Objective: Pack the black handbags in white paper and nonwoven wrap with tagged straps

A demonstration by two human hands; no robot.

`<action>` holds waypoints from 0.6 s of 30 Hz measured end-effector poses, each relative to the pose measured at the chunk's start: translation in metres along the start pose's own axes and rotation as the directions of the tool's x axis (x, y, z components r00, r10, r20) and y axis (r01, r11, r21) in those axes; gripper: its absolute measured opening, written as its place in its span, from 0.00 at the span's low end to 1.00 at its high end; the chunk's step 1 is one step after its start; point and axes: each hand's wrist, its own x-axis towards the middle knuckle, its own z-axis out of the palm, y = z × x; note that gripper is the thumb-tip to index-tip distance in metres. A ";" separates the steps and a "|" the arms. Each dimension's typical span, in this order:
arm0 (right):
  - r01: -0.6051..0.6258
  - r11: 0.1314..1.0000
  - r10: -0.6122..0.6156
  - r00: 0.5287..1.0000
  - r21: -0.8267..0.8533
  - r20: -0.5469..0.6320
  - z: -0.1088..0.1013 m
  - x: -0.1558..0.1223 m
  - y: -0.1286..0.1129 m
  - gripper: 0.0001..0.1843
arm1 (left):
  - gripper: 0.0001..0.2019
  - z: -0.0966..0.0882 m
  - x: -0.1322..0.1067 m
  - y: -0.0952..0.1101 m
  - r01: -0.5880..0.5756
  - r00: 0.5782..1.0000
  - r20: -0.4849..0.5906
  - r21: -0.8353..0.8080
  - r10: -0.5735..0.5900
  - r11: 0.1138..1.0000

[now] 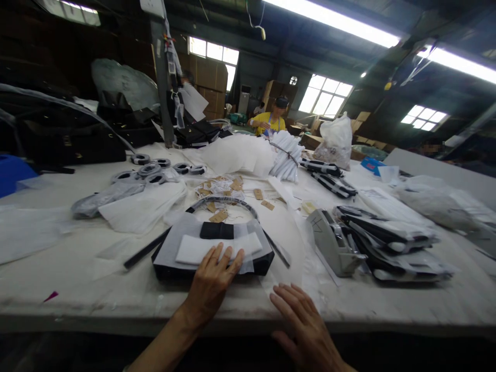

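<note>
A black handbag (pixel 163 273) lies flat in front of me, its curved handle (pixel 225 199) pointing away. White tissue paper (pixel 170 243) covers its upper face. On the paper are a small black folded piece (pixel 217 230) and, nearer me, a strip of white foam padding (pixel 194 250). My left hand (pixel 213 274) rests with fingers stretched out on the white padding, pressing from above. To the right of the bag, my right hand (pixel 300 320) hovers at the table's front edge, fingers apart and holding nothing.
A grey tape dispenser (pixel 333 245) stands right of the bag, beside stacked wrapped black bags (pixel 391 243). Brown paper tags (pixel 219 216) lie behind the handle. Farther back are wrapped rings of strap (pixel 149 170), white sheets (pixel 236 154) and a bundle of white rolls (pixel 285 152). A person in yellow (pixel 276 123) works opposite.
</note>
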 end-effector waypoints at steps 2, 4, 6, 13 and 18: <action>-0.094 0.995 0.097 0.993 -0.045 0.066 -0.002 -0.007 0.008 0.26 | 0.22 0.000 0.001 0.000 0.002 1.000 0.001 -0.001 -0.002 1.000; -0.134 0.991 0.136 0.986 -0.022 0.095 -0.002 -0.009 0.011 0.24 | 0.22 0.000 0.002 0.000 0.009 1.000 0.007 -0.004 -0.009 1.000; -0.143 0.989 0.136 0.982 0.043 0.129 -0.004 -0.006 0.012 0.20 | 0.21 -0.001 0.003 0.000 0.017 1.000 0.015 -0.004 -0.017 1.000; -0.170 0.925 0.135 0.983 0.339 0.125 -0.007 0.017 -0.020 0.10 | 0.20 -0.004 0.009 0.001 0.042 0.998 0.052 -0.002 -0.042 0.999; -0.014 0.981 0.005 0.999 0.195 0.047 0.035 0.025 -0.056 0.14 | 0.20 0.001 0.004 0.008 0.024 0.999 0.043 0.007 -0.025 1.000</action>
